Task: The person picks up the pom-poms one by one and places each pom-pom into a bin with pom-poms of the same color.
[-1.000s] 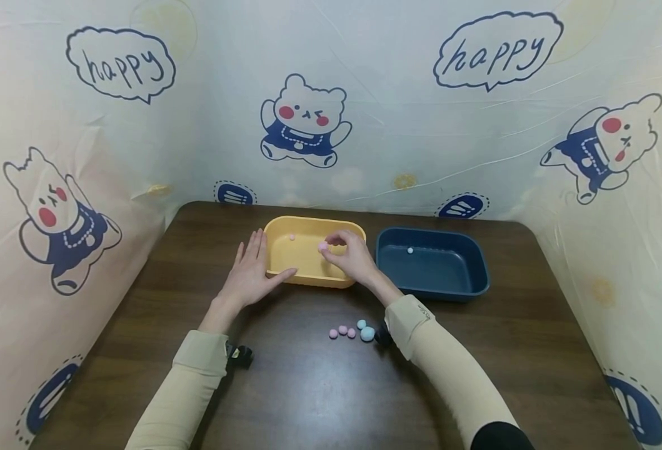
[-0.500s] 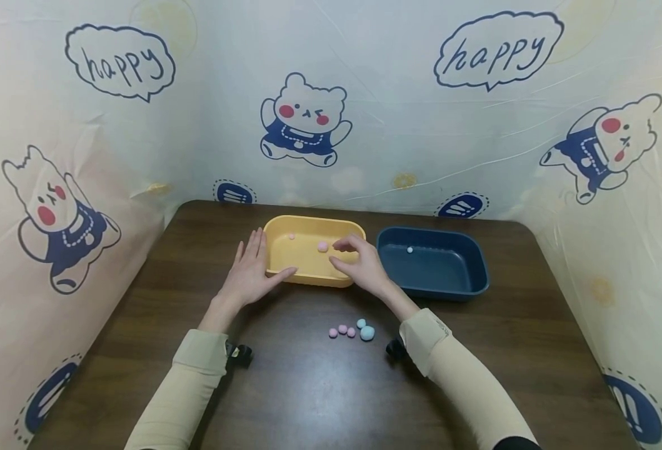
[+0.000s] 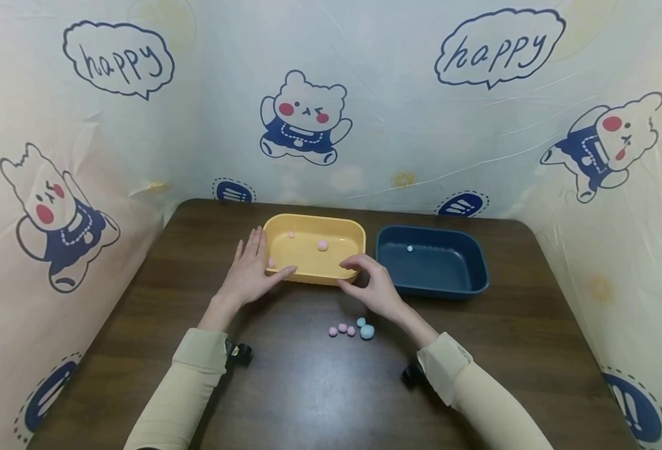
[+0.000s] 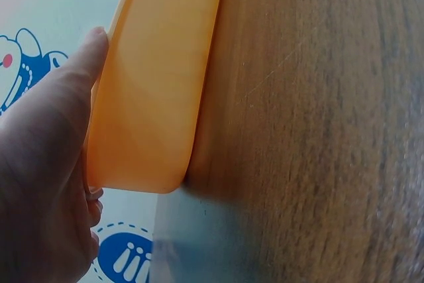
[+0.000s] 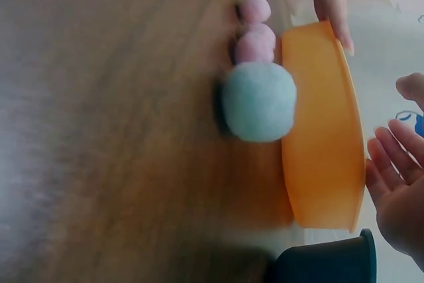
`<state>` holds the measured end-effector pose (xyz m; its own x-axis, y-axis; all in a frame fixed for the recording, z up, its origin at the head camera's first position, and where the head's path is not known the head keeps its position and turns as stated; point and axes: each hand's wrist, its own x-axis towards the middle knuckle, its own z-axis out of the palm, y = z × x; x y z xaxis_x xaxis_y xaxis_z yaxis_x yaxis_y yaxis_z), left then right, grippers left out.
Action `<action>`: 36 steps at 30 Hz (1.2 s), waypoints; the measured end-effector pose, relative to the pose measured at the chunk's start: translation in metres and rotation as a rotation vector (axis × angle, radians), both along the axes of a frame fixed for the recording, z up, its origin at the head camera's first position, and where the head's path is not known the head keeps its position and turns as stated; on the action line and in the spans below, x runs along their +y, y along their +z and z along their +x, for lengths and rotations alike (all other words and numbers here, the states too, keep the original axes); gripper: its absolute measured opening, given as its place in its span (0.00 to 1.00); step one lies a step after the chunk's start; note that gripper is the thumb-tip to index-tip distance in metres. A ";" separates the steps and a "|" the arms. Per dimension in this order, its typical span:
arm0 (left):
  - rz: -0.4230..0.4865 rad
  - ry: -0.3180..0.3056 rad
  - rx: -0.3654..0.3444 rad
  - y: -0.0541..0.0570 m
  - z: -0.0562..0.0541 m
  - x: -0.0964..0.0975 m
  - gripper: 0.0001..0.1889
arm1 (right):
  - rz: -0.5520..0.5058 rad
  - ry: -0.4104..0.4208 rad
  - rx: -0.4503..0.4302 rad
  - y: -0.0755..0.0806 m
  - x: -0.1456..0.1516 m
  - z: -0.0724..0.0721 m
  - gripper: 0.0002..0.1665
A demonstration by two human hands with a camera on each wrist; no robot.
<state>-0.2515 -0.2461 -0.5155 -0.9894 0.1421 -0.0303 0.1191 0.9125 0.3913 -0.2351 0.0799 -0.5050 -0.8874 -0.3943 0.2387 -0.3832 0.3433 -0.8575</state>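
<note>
A yellow tray (image 3: pixel 308 273) holds several pink pompoms, among them a larger pink pompom (image 3: pixel 322 245) near its middle. My left hand (image 3: pixel 246 275) rests against the tray's left end, fingers straight and thumb over the front rim. In the left wrist view the thumb (image 4: pixel 93 57) lies along the rim. My right hand (image 3: pixel 376 287) hovers at the tray's front right corner, fingers loosely bent and apart, with nothing between them. On the table in front lie a few pink pompoms (image 3: pixel 342 328), a small blue pompom (image 3: pixel 361 322) and a bigger blue pompom (image 3: pixel 367 332).
A dark blue tray (image 3: pixel 437 290) stands right of the yellow one, with a small pale blue pompom (image 3: pixel 410 249) inside. Both trays sit on a brown wooden table (image 3: pixel 285 400). A printed curtain (image 3: pixel 392 125) hangs behind and along both sides.
My right hand has let go of the larger pink pompom inside the yellow tray, then drawn back toward me and rightward. The left hand stays in place.
</note>
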 end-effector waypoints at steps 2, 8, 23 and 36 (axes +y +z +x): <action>-0.003 0.001 0.002 0.000 0.000 0.000 0.69 | -0.001 0.008 0.022 0.000 0.001 0.004 0.22; -0.013 0.001 0.007 -0.001 0.000 0.000 0.69 | -0.021 0.013 0.049 0.003 0.006 0.016 0.22; -0.012 0.003 0.014 -0.003 -0.001 -0.001 0.70 | -0.003 0.132 0.062 -0.013 0.015 0.039 0.25; -0.007 0.001 0.019 -0.002 0.000 0.000 0.69 | 0.166 0.303 -0.088 -0.028 0.021 0.048 0.34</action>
